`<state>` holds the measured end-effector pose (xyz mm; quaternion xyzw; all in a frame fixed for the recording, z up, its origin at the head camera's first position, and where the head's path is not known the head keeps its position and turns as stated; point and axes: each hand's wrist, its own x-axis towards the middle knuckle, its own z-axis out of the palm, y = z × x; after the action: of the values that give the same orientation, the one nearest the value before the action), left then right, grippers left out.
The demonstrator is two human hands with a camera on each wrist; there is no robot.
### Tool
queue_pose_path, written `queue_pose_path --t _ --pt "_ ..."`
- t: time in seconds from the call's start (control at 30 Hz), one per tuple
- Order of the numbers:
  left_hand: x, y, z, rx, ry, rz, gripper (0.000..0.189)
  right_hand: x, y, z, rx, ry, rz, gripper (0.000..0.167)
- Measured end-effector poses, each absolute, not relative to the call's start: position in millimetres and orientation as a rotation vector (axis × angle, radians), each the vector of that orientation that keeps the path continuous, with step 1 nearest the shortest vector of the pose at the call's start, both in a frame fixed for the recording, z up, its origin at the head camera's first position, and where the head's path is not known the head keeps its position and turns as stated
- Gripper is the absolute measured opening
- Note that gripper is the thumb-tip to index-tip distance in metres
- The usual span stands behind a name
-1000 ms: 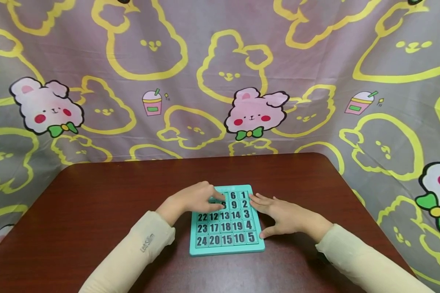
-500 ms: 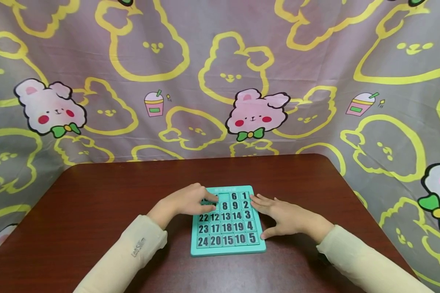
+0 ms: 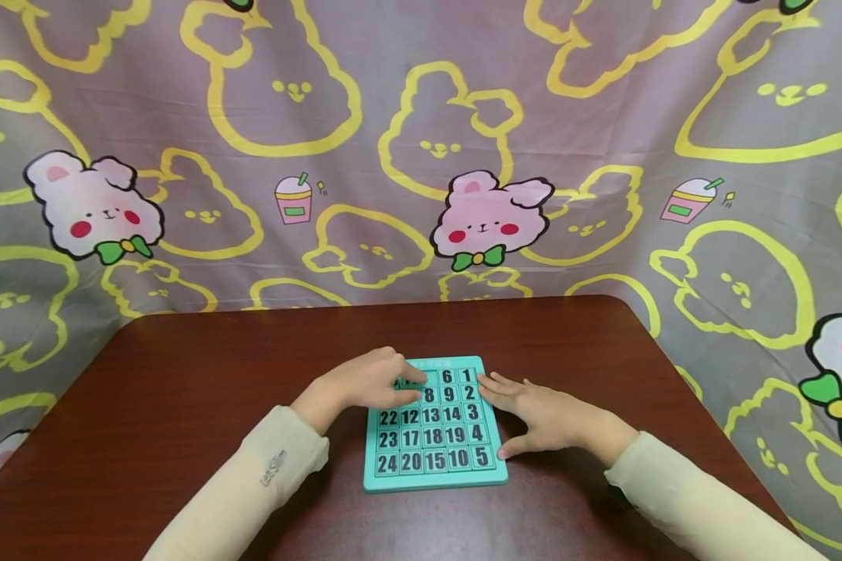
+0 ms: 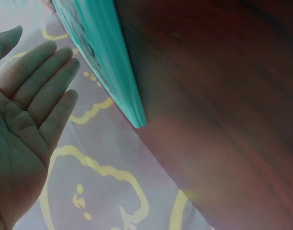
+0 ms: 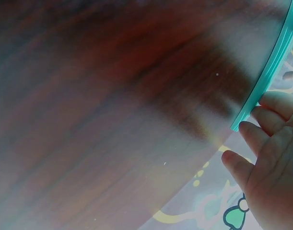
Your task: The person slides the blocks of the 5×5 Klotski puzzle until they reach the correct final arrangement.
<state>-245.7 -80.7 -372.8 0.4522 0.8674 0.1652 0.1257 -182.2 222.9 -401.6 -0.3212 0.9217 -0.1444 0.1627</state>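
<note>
A turquoise number slide puzzle (image 3: 435,486) lies flat on the table, its black-numbered square tiles in rows. A bare slot shows in the top row, left of the 6 tile (image 3: 447,376). Over the puzzle's upper left part reaches my left hand (image 3: 368,380), index fingertip at the slot and thumb beside the 8 tile (image 3: 429,395); it covers several upper-left tiles. Straight, extended fingers (image 4: 45,84) show in the left wrist view. My right hand (image 3: 543,414) is spread along the puzzle's right edge, fingertips by the 1 and 2 tiles, thumb near the lower right corner.
The dark reddish-brown wooden table (image 3: 217,351) extends around the puzzle on all sides. Behind it and at both sides hangs a grey-pink curtain (image 3: 393,140) printed with yellow rabbit outlines and cartoon rabbit heads.
My left hand shifted left across the top row, uncovering the bare slot, then came slightly back to the right. My right hand has stayed at the puzzle's right edge.
</note>
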Motion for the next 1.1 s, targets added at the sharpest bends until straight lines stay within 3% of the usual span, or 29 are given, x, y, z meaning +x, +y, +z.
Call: queue_pose_path --t 1.1 --pt "-252 -45 -375 1.321 2.473 0.362 0.038 -181 223 -399 -0.916 2.629 -0.422 0.099"
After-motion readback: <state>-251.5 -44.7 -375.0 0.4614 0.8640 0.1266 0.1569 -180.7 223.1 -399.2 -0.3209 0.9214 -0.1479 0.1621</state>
